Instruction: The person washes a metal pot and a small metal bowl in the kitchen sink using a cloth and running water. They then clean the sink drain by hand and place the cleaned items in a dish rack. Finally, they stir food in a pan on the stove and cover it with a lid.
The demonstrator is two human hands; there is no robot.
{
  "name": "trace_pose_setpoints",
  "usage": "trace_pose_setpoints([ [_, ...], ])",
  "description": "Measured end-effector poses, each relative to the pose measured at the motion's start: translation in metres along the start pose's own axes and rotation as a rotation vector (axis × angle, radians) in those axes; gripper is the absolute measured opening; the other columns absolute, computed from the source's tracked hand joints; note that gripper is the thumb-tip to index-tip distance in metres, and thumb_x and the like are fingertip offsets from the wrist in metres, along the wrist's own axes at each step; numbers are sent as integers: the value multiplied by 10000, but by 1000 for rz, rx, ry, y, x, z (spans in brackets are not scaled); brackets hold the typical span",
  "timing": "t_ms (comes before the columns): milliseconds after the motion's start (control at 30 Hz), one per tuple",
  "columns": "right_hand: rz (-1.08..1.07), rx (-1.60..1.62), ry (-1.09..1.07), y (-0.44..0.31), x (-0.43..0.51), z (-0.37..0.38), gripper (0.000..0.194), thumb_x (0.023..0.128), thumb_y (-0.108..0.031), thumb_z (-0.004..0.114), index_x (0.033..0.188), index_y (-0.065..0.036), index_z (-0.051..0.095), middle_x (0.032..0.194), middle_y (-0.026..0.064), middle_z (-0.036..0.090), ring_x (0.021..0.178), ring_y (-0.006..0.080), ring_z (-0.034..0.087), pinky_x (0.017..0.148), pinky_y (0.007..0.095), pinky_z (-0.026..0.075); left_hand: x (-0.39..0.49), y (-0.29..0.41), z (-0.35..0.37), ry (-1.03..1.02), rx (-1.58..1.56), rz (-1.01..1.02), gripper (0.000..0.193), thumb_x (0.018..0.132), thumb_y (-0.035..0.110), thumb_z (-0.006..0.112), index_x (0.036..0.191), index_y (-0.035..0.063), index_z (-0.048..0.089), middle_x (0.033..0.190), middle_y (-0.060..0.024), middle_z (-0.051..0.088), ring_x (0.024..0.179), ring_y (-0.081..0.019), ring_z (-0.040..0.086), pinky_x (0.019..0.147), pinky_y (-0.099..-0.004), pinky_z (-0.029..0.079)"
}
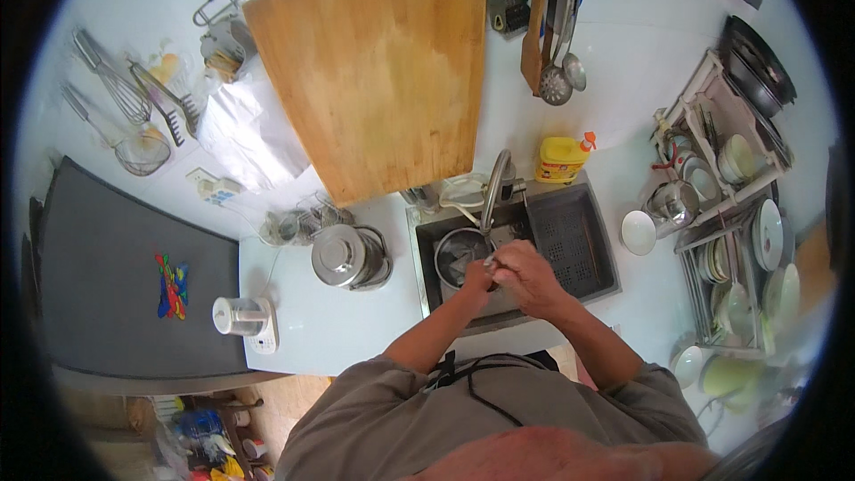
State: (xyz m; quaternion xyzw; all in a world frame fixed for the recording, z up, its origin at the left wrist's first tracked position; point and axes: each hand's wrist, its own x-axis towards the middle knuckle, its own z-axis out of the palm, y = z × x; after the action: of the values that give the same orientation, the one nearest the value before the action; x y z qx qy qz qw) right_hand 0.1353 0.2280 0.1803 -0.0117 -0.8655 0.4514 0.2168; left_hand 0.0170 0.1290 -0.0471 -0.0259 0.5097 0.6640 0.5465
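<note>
Both of my hands meet over the sink (413, 247), just below the curved metal faucet (495, 187). My left hand (479, 277) is partly covered by my right, and its fingers are hard to make out. Bent at the fingers, my right hand (528, 274) lies close against it; a small shiny spot shows between them, too unclear to name as an object or water. A round metal pot (442, 250) with pale, unclear contents stands in the sink to the left of my hands. A dark perforated drain basket (574, 240) fills the sink's right side.
On the left counter are a metal kettle (339, 256) and a white electric appliance (242, 316). A large wooden board (387, 80) stands behind the sink. Behind the basket is a yellow detergent bottle (560, 159). A white bowl (638, 232) and dish racks (735, 197) occupy the right.
</note>
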Motion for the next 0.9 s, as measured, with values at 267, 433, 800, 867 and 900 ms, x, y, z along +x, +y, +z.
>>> trace_pose_setpoints([
  [267, 349, 550, 101, 6, 27, 55, 258, 1019, -255, 606, 994, -7, 670, 860, 73, 680, 753, 139, 632, 701, 320, 514, 16, -14, -45, 181, 409, 230, 125, 938, 193, 685, 1015, 94, 677, 818, 9, 643, 712, -140, 617, 601, -316, 491],
  [433, 320, 645, 273, -2, 58, 61, 291, 1076, -256, 599, 961, 9, 643, 769, 29, 630, 576, 87, 547, 565, 245, 484, -22, -5, -73, 111, 307, 374, 413, 839, 11, 712, 1251, 30, 695, 1099, -48, 738, 951, -158, 672, 852, -331, 534],
  [800, 321, 844, 470, -35, 98, 82, 244, 1059, -230, 604, 961, -14, 657, 740, 40, 650, 624, 135, 626, 624, 269, 510, -129, 78, 7, 89, 928, 909, 195, 992, 136, 611, 1138, 52, 709, 1069, -119, 695, 1059, -287, 647, 949, -390, 494],
  [867, 337, 855, 442, -22, 100, 68, 307, 1088, -292, 561, 1044, 4, 631, 838, 36, 604, 699, 104, 597, 684, 312, 598, -145, 90, 11, 142, 1168, 823, 243, 1014, 171, 548, 1157, 62, 711, 1222, -139, 692, 1115, -267, 650, 977, -400, 496],
  [900, 375, 781, 394, -15, 99, 62, 308, 1087, -295, 561, 1075, 4, 633, 854, 34, 606, 721, 103, 599, 713, 315, 591, -149, 91, 10, 123, 1045, 804, 233, 1012, 174, 555, 1129, 63, 722, 1174, -143, 704, 1071, -275, 662, 957, -403, 506],
])
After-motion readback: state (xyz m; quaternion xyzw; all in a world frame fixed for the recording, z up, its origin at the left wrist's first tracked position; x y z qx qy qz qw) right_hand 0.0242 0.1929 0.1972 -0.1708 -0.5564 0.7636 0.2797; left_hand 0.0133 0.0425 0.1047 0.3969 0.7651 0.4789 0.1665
